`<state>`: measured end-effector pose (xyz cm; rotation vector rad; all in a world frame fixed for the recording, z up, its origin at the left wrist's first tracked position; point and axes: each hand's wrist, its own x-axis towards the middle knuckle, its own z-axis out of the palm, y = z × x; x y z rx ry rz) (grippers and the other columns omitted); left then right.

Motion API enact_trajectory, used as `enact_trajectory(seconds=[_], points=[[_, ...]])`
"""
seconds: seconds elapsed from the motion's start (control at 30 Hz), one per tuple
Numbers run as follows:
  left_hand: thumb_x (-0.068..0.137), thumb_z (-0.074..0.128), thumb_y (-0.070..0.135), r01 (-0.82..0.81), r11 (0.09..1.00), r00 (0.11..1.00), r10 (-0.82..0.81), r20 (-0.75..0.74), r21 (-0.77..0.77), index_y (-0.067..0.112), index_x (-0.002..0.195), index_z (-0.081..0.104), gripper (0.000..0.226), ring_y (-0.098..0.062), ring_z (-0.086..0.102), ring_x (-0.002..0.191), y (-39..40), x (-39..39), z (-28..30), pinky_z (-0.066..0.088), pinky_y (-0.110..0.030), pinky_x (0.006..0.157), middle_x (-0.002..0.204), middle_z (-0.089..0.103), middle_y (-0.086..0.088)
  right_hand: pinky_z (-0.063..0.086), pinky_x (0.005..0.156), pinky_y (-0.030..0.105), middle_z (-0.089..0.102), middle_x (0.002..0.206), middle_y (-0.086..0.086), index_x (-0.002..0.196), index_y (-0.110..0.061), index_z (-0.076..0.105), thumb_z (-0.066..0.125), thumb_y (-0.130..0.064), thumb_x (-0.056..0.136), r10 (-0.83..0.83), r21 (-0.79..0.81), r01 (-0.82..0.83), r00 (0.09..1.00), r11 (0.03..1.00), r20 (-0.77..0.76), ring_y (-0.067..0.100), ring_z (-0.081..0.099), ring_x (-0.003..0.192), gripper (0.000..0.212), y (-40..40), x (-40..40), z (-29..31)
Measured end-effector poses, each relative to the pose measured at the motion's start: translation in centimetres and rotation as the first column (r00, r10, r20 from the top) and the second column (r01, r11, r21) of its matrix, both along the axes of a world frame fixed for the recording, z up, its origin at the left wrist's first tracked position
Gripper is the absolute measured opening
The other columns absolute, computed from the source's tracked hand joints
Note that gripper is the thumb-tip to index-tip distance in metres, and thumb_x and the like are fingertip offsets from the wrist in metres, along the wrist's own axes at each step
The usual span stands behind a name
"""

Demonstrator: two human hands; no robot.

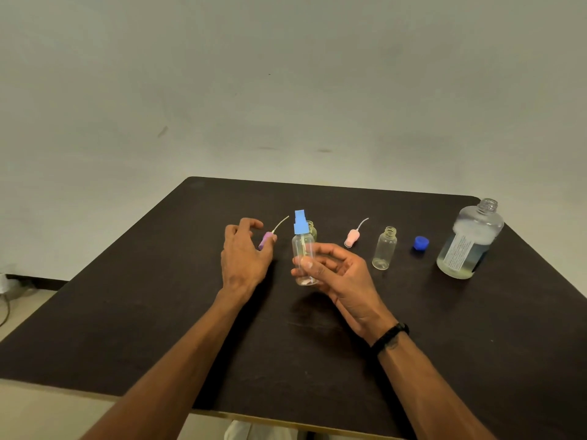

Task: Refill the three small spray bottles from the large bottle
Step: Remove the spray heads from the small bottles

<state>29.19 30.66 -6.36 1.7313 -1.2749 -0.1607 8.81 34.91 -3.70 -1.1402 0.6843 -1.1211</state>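
arms: both were bare to the frame edge, no sleeves | right wrist: wore a thin black band [391, 337] | hands: left hand [243, 256] and right hand [336, 274] wore no gloves or rings

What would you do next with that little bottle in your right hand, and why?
Probably twist off its blue sprayer with the left hand. The bottle in the right hand looks empty and is the only one capped; the large bottle stands open, so pouring needs this neck open too.
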Motion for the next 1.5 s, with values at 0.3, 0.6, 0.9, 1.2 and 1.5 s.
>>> enact_trajectory(seconds=[0.3, 0.6, 0.9, 1.2, 1.5], points=[[0.099, 0.067, 0.045, -0.043, 0.989, 0.976, 0.012, -0.217, -0.138, 0.029, 0.109, 0.065, 0.019, -0.015, 0.065, 0.099, 0.1, 0.3, 0.1, 0.058, -0.041, 0.088, 0.108, 0.064, 0.004, 0.063, 0.092, 0.044, 0.078, 0.116, 0.024, 0.127, -0.001, 0.068, 0.086, -0.017, 0.081, 0.005, 0.009, -0.005, 1.0, 1.0, 0.021, 0.037, 0.076, 0.103, 0.052, -0.2, 0.0, -0.3], [0.103, 0.057, 0.037, 0.422, 0.865, 0.644, -0.496, -0.582, -0.27, 0.025, 0.127, 0.073, 0.031, -0.014, 0.07, 0.101, 6.6, -3.0, 4.1, 0.057, -0.039, 0.09, 0.111, 0.078, -0.003, 0.065, 0.087, 0.041, 0.074, 0.12, 0.032, 0.125, 0.004, 0.067, 0.074, -0.013, 0.088, 0.15, 0.002, -0.152, 0.979, 0.988, 0.135, 0.032, 0.077, 0.091, 0.042, -0.3, -0.3, -0.1], [0.105, 0.051, 0.027, 0.639, 0.705, 0.267, -0.578, -0.771, -0.308, 0.016, 0.142, 0.062, 0.04, -0.034, 0.055, 0.097, 7.4, -4.8, 6.7, 0.056, -0.049, 0.088, 0.13, 0.072, -0.007, 0.065, 0.072, 0.034, 0.076, 0.108, 0.028, 0.125, 0.004, 0.072, 0.065, -0.023, 0.095, 0.275, 0.026, -0.288, 0.933, 0.957, 0.232, 0.025, 0.076, 0.077, 0.041, 0.0, -1.2, 0.5], [0.083, 0.078, 0.024, 0.565, 0.802, 0.469, -0.505, -0.725, -0.193, 0.013, 0.125, 0.074, 0.043, -0.025, 0.074, 0.111, 8.0, -6.9, 8.0, 0.055, -0.044, 0.106, 0.118, 0.079, -0.008, 0.061, 0.077, 0.034, 0.075, 0.113, 0.026, 0.129, 0.008, 0.07, 0.071, -0.022, 0.098, 0.144, -0.06, -0.139, 0.986, 0.988, 0.083, 0.023, 0.072, 0.084, 0.042, 0.3, -3.3, -0.1], [0.087, 0.085, 0.031, 0.372, 0.914, 0.693, -0.389, -0.606, -0.162, 0.025, 0.113, 0.077, 0.028, -0.01, 0.077, 0.102, 9.2, -9.4, 8.3, 0.06, -0.033, 0.091, 0.101, 0.082, 0.005, 0.062, 0.089, 0.043, 0.08, 0.111, 0.022, 0.124, -0.003, 0.075, 0.078, -0.023, 0.09, -0.055, -0.073, 0.058, 0.998, 0.996, 0.041, 0.027, 0.073, 0.091, 0.039, 1.4, -4.7, -0.2]])
